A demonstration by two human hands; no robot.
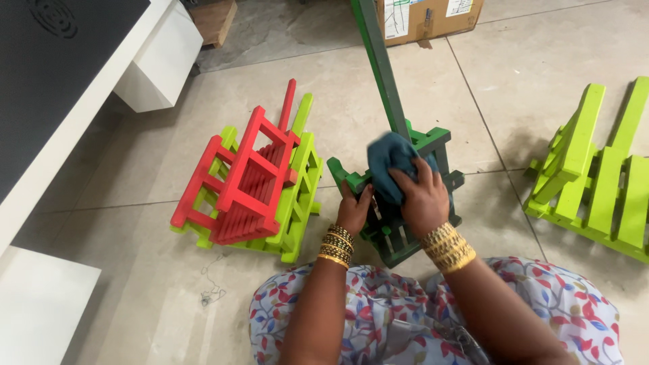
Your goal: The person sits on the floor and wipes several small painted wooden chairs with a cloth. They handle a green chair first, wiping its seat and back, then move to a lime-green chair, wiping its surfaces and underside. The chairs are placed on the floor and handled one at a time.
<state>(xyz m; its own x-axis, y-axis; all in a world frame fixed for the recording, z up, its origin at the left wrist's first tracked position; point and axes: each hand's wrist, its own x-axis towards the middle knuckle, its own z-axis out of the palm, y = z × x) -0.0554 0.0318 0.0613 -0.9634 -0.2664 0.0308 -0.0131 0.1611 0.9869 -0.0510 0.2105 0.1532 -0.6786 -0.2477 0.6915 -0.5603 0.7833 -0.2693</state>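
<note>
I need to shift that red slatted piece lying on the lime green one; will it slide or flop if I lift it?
The red slatted piece looks rigid, so probably no flopping. It lies tilted on the lime green piece, so a push might slide it off. Its open slats suggest it is fairly light.

1. Dark green rack (405, 230): painted wood, matt finish.
2. Blue cloth (391, 165): soft, crumpled fabric.
3. Red rack (236, 182) and lime racks (297, 196): painted wood, smooth, slightly glossy.
4. Floor (135, 284): pale polished tile, faintly shiny.
5. Box (433, 17): brown matt cardboard.
6. Bangles (447, 247): shiny gold-coloured metal.
</note>
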